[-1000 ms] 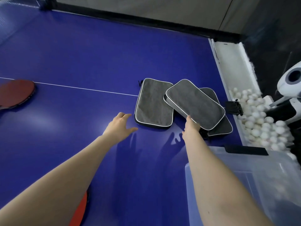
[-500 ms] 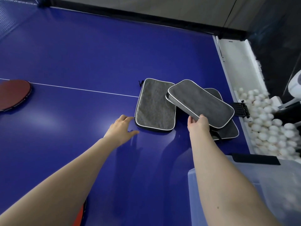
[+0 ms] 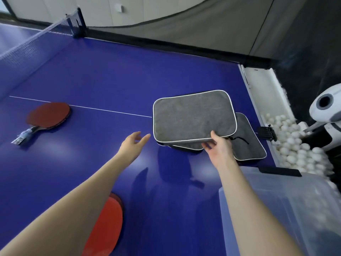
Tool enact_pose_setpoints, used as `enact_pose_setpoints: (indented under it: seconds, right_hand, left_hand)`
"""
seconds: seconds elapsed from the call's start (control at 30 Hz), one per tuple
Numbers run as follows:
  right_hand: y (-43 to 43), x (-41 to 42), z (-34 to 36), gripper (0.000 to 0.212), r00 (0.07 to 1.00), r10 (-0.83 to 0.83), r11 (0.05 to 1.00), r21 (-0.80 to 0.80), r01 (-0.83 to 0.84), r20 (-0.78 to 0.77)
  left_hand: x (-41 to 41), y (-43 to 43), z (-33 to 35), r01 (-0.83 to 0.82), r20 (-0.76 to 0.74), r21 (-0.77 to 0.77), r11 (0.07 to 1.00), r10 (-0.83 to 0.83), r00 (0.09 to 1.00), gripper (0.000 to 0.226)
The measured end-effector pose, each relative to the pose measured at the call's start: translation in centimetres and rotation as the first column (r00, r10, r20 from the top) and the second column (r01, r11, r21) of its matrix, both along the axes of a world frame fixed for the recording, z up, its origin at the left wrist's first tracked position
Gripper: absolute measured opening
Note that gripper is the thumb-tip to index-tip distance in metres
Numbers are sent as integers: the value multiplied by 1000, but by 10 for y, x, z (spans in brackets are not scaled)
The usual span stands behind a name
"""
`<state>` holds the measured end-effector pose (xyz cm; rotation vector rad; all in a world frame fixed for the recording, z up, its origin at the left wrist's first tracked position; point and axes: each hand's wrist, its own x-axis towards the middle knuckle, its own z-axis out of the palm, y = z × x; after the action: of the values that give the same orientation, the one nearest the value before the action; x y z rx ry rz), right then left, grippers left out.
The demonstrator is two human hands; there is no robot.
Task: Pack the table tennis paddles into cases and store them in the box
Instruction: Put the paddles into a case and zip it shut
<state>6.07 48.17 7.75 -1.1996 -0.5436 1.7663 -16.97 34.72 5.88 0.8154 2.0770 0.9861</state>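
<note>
My right hand point(image 3: 217, 150) pinches the near edge of a grey paddle case point(image 3: 193, 115) with white piping and holds it lifted above the blue table point(image 3: 110, 74). It hides most of a second case point(image 3: 186, 145) beneath it. A third grey case point(image 3: 249, 145) lies flat to the right. My left hand point(image 3: 133, 145) hovers with relaxed fingers just left of the lifted case, touching nothing. One red paddle point(image 3: 48, 116) lies at the left by the white line. Another red paddle point(image 3: 105, 226) lies near me, partly under my left forearm. The clear plastic box point(image 3: 287, 209) stands at the lower right.
The net point(image 3: 35, 41) crosses the far left of the table. Beyond the right table edge a white trough point(image 3: 265, 89) holds several white balls point(image 3: 295, 145), next to a white ball machine point(image 3: 326, 108). A black clip point(image 3: 266, 133) sits on the table's right edge.
My right hand has lifted the top case and swung it left over the case that lay beside it. The view has tilted up and left, showing both paddles and the net.
</note>
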Motion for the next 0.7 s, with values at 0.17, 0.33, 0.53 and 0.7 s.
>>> enact_pose_setpoints:
  seconds: [0.17,0.33,0.53,0.7]
  right_hand:
    - [-58,-27,9,20,984,180,981,73,-179,-12]
    - [-116,-65,20,25,953,304,943,143,-299,-11]
    - [-182,-103,27,22,909,416,900,155,-408,-19]
    - [-237,-136,24,17,884,468,874,159,-460,-13]
  left_hand:
    - [-22,-49,11,-150,222,100,984,124,967,65]
    - [-44,-110,20,-360,463,194,913,238,854,55]
    - [-80,-194,27,-497,631,272,824,237,738,22]
    - [-111,-253,28,-581,712,308,754,222,666,20]
